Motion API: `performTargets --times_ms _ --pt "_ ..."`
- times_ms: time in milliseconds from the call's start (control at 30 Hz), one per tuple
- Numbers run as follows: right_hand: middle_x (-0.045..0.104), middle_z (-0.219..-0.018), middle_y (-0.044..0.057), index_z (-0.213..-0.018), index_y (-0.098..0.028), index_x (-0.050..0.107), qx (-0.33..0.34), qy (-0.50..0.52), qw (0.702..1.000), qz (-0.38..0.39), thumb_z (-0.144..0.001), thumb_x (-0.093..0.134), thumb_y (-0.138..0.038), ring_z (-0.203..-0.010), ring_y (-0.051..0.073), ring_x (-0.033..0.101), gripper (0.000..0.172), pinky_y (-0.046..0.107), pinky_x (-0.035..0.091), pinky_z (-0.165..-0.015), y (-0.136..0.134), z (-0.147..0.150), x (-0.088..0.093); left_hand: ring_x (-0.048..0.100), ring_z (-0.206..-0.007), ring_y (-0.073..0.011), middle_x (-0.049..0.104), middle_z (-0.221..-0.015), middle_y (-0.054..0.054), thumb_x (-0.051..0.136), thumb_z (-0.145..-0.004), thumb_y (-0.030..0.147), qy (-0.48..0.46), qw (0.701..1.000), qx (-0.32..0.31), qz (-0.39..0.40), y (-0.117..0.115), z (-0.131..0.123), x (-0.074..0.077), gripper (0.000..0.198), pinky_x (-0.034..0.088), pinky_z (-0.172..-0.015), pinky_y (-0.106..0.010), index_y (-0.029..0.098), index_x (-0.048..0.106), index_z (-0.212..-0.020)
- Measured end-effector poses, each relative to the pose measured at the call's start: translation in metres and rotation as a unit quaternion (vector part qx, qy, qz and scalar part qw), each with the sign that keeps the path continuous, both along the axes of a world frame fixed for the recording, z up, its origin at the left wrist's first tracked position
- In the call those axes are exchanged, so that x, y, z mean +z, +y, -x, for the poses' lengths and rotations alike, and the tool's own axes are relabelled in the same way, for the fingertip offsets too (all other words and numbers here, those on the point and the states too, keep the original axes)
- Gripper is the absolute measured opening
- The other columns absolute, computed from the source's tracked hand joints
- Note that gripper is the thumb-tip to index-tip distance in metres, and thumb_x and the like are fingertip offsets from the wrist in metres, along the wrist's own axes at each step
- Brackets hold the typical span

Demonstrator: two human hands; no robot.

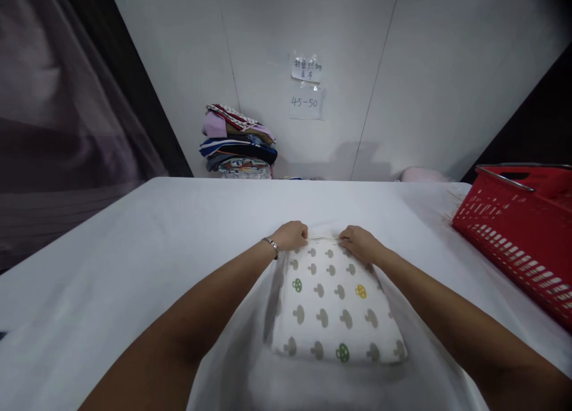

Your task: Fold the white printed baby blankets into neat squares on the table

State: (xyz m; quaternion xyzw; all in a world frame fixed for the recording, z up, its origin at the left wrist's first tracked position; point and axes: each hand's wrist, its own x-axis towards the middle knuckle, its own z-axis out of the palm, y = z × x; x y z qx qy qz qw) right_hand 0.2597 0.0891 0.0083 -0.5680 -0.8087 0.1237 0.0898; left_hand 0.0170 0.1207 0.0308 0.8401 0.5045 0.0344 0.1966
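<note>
A folded white cloth (333, 304) printed with grey, green and yellow mushrooms lies flat in front of me, near the table's front edge. At its far left corner, my left hand (291, 235) is closed with the fingers pinching the cloth's edge; a bracelet circles that wrist. My right hand (358, 243) grips the far right corner in the same way, fingertips curled on the edge. Between the two hands the far edge runs fairly straight. Parts of the fingertips are hidden behind the knuckles.
The table (201, 220) has a white cover. A red plastic basket (522, 238) with a metal handle stands at the right. Beyond the far edge is a stack of folded fabrics (239, 143). Handwritten paper signs (307, 103) hang on the wall; a dark curtain (58, 113) is at left.
</note>
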Motion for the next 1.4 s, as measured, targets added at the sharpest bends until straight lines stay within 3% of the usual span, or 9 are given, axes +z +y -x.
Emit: performTargets --times_ms 100,300,500,733,933,1100,1400 --pt "0.064 -0.109 0.011 -0.117 -0.017 0.062 -0.016 -0.025 1.000 0.006 -0.083 0.058 -0.023 -0.100 0.023 0.058 0.034 0.032 0.042 -0.086 0.002 -0.001 0.000 0.061 -0.083 -0.0179 0.067 -0.096 -0.003 0.059 -0.066 0.014 -0.004 1.000 -0.005 -0.017 -0.003 -0.001 -0.002 0.013 0.044 -0.067 -0.025 0.019 0.064 -0.077" --pt "0.065 -0.100 0.009 -0.100 -0.018 0.066 0.025 -0.082 0.996 -0.028 -0.086 0.055 -0.027 -0.096 0.025 0.056 0.020 0.035 0.040 -0.084 0.003 -0.003 -0.001 0.061 -0.091 -0.0184 0.065 -0.106 -0.005 0.056 -0.071 0.011 -0.034 0.999 0.005 -0.024 -0.005 -0.001 -0.008 0.035 0.046 -0.076 -0.026 0.018 0.062 -0.105" --pt "0.065 -0.098 0.009 -0.092 -0.018 0.063 0.068 -0.062 0.994 -0.064 -0.088 0.053 -0.025 -0.093 0.022 0.056 0.012 0.033 0.040 -0.082 -0.004 -0.006 -0.001 0.057 -0.101 -0.0201 0.063 -0.109 -0.006 0.051 -0.079 0.011 -0.008 0.996 -0.022 -0.084 -0.013 -0.003 -0.007 0.028 0.045 -0.085 -0.029 0.018 0.064 -0.102" --pt "0.066 -0.109 0.010 -0.112 -0.019 0.060 0.103 -0.061 0.991 -0.059 -0.091 0.049 -0.028 -0.100 0.024 0.057 0.025 0.037 0.041 -0.089 -0.003 -0.014 -0.009 0.053 -0.097 -0.0224 0.061 -0.098 -0.008 0.044 -0.087 0.012 0.050 0.977 -0.093 -0.182 -0.024 0.002 -0.009 0.021 0.044 -0.082 -0.034 0.018 0.064 -0.091" --pt "0.066 -0.105 0.009 -0.112 -0.020 0.058 0.099 -0.042 0.993 -0.056 -0.090 0.049 -0.025 -0.096 0.022 0.058 0.024 0.035 0.041 -0.086 -0.004 -0.013 -0.008 0.057 -0.099 -0.0195 0.060 -0.112 -0.004 0.041 -0.091 0.018 -0.017 0.990 -0.033 -0.138 -0.021 0.007 -0.018 0.028 0.045 -0.084 -0.032 0.021 0.054 -0.116" --pt "0.064 -0.096 0.008 -0.096 -0.019 0.060 0.113 -0.021 0.991 -0.062 -0.091 0.045 -0.024 -0.089 0.021 0.055 0.016 0.034 0.041 -0.082 -0.005 -0.014 -0.008 0.058 -0.096 -0.0202 0.060 -0.113 -0.004 0.038 -0.093 0.022 -0.022 0.995 0.001 -0.100 -0.021 0.007 -0.020 0.025 0.044 -0.080 -0.032 0.022 0.052 -0.114" --pt "0.062 -0.105 0.012 -0.093 -0.017 0.060 0.126 -0.026 0.986 -0.108 -0.091 0.042 -0.020 -0.099 0.023 0.053 0.019 0.036 0.040 -0.087 -0.003 -0.012 -0.012 0.058 -0.091 -0.0180 0.057 -0.112 -0.002 0.050 -0.089 0.028 -0.038 0.989 -0.068 -0.124 -0.021 0.010 -0.018 0.013 0.043 -0.076 -0.029 0.022 0.053 -0.101"
